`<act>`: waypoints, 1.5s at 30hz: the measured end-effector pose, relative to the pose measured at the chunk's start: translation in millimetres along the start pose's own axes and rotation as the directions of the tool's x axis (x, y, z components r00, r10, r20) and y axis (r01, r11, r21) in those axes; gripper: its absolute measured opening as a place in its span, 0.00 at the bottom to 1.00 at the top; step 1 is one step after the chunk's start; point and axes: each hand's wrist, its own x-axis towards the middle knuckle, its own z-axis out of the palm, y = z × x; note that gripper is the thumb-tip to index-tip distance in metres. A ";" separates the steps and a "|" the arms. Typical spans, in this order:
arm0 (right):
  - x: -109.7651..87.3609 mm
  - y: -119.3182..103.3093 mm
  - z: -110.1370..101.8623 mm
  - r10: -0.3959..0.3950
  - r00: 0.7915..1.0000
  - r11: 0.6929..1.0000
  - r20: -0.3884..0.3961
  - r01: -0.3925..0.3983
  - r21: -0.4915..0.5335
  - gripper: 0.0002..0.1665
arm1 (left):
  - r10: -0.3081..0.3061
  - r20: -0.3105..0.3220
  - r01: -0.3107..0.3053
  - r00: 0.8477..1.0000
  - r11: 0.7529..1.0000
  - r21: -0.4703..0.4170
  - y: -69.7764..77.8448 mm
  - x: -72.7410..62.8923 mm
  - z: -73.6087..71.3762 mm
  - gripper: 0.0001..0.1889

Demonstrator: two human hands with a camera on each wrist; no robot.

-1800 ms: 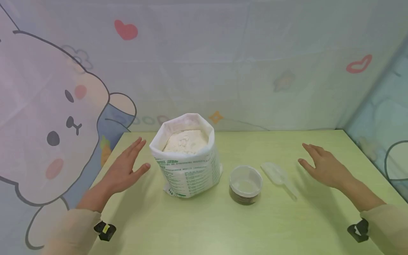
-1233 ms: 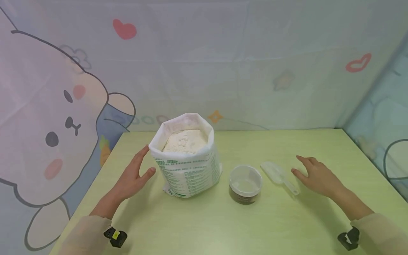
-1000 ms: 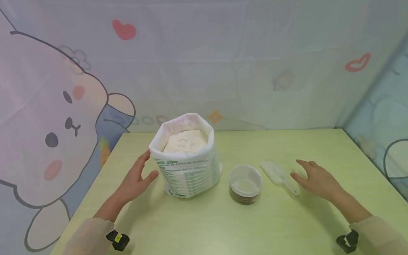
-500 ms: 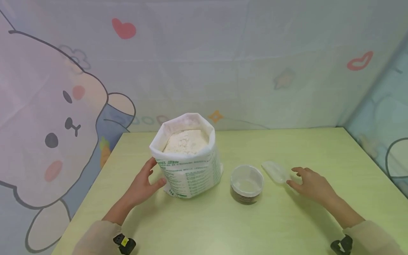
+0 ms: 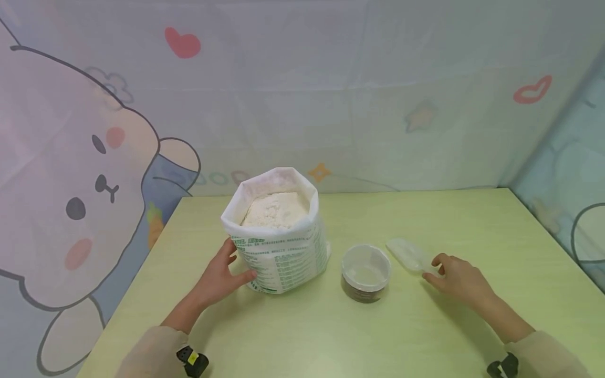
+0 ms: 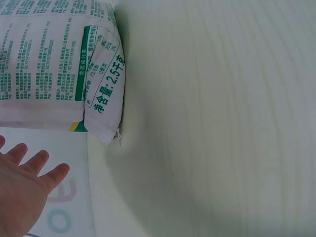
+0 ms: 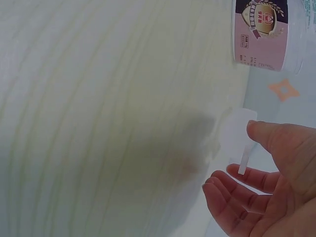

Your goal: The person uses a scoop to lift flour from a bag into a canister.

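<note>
- The left hand [image 5: 219,278] is by the left side of the bag [image 5: 283,257], with its fingers spread and its thumb in front. I can't tell if it touches the bag.
- The bag stands up on the pale green worktop [image 5: 307,341]. Its top is wide open, and white powder [image 5: 274,210] fills it almost to the top. It has green writing on its side.
- The right hand [image 5: 463,278] is at the handle of the see-through scoop [image 5: 406,254]. Its thumb and fingers are apart and a bit bent, with the handle between them. I can't tell if they touch it.
- The scoop lies flat, with its wide end pointing away from the hand.
- A round tub [image 5: 364,289] stands between the bag and the scoop, with its open side up.
- Behind the worktop hangs a cloth [image 5: 302,79] with a big cartoon animal [image 5: 94,173] and a red heart [image 5: 183,43].
</note>
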 end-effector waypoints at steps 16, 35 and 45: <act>0.4 -3.8 -2.3 -0.017 0.999 1.000 -0.052 0.016 -0.026 0.14 | -0.004 0.027 0.006 1.000 0.996 -0.086 5.4 4.3 8.1 0.43; 0.9 -6.2 -3.4 -0.010 0.999 1.000 -0.048 0.010 -0.018 0.10 | -0.016 0.038 0.021 0.999 0.993 -0.118 4.6 4.3 8.4 0.43; 2.1 -1.3 -2.7 -0.020 0.998 1.000 -0.061 0.019 -0.012 0.09 | -0.018 0.034 0.022 0.999 0.992 -0.124 2.5 5.8 8.6 0.42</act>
